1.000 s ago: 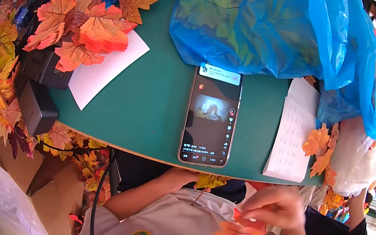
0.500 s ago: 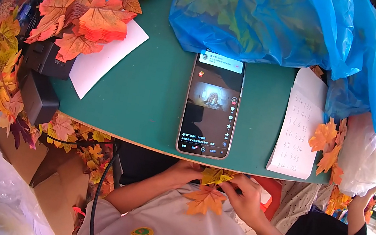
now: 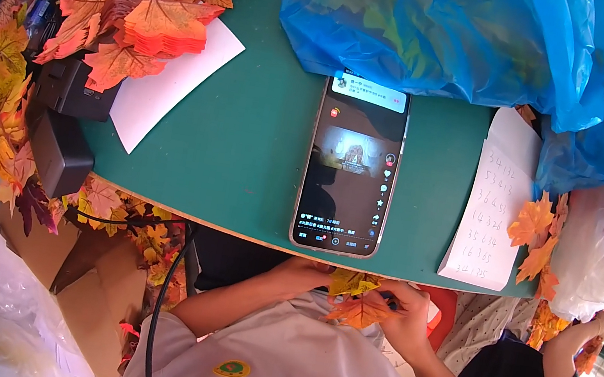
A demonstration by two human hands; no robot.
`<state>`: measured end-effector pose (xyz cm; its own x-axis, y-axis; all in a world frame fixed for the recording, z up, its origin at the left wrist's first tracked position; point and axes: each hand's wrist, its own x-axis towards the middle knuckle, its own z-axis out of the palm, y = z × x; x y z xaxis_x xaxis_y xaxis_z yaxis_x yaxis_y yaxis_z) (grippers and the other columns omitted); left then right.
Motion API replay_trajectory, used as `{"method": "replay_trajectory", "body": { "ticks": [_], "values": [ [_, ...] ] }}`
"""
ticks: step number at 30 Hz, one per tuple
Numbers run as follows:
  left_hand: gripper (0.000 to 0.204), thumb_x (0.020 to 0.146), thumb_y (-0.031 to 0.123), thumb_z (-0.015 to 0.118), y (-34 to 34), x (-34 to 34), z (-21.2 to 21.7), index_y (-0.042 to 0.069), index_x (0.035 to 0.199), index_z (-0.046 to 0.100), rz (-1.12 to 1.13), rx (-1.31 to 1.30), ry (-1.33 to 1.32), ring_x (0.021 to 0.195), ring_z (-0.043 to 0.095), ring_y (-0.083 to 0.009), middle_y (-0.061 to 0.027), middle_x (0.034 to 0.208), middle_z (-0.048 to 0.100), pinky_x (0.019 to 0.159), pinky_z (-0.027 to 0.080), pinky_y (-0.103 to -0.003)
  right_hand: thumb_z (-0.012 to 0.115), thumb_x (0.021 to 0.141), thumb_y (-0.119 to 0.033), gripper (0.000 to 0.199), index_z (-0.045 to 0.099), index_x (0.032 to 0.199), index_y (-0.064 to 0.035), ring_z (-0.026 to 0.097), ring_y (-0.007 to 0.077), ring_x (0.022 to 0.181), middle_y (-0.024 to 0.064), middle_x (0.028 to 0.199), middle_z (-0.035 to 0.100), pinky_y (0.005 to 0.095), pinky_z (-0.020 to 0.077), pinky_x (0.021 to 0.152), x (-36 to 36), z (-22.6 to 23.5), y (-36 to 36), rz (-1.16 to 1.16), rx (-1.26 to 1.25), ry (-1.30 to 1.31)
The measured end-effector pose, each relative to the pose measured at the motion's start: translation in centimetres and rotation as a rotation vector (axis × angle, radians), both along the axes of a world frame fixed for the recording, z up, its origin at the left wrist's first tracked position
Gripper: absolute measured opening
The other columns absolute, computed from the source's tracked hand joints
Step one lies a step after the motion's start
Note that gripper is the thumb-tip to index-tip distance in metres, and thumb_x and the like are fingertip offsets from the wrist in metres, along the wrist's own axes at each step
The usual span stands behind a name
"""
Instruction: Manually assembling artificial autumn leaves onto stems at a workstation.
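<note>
Below the near edge of the table, I hold artificial maple leaves in front of my shirt. My left hand point(image 3: 306, 274) is closed at the left side of a yellow leaf point(image 3: 351, 284), its fingertips partly hidden by the table edge and the leaf. An orange maple leaf point(image 3: 362, 310) hangs just under the yellow one. My right hand point(image 3: 407, 312) is closed at the right side of these leaves, thumb bent against them. Exactly where the stems are pinched is hidden.
A phone point(image 3: 346, 195) with a lit screen lies on the green table point(image 3: 246, 140). Blue plastic bags point(image 3: 437, 36) cover the far side. Handwritten paper point(image 3: 479, 240) lies right; stacked orange-red leaves point(image 3: 166, 25) and black boxes point(image 3: 62, 154) stand left. Another person's arm point(image 3: 565, 348) shows at right.
The orange leaf has swung up and to the right, closer beneath the yellow leaf. My right hand has shifted slightly right. The view has moved a little.
</note>
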<state>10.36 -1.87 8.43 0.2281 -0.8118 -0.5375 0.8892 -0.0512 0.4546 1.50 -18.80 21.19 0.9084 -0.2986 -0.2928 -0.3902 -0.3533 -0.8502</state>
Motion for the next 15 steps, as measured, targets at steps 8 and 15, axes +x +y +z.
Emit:
{"method": "replay_trajectory", "body": {
  "ticks": [8, 15],
  "values": [
    [0.033, 0.084, -0.005, 0.065, -0.36, 0.78, 1.44, 0.0, 0.116, 0.059, 0.114, -0.103, 0.097, 0.092, 0.065, -0.0211, -0.0118, 0.106, 0.065, 0.065, 0.055, -0.031, 0.075, 0.073, 0.007, 0.019, 0.066, 0.09, 0.0059, 0.065, 0.0107, 0.069, 0.008, 0.079, 0.07, 0.0223, 0.051, 0.065, 0.23, -0.32, -0.36, -0.005, 0.022, -0.036],
    [0.034, 0.084, -0.006, 0.065, -0.27, 0.77, 1.46, 0.0, 0.117, 0.059, 0.124, -0.087, 0.1, 0.094, 0.064, -0.0211, -0.0117, 0.107, 0.064, 0.067, 0.054, -0.031, 0.076, 0.074, 0.006, 0.023, 0.07, 0.096, 0.0043, 0.066, 0.0123, 0.074, 0.0086, 0.089, 0.071, 0.0225, 0.0516, 0.07, 0.38, -0.12, -0.37, -0.01, 0.093, -0.004]
  ]
}}
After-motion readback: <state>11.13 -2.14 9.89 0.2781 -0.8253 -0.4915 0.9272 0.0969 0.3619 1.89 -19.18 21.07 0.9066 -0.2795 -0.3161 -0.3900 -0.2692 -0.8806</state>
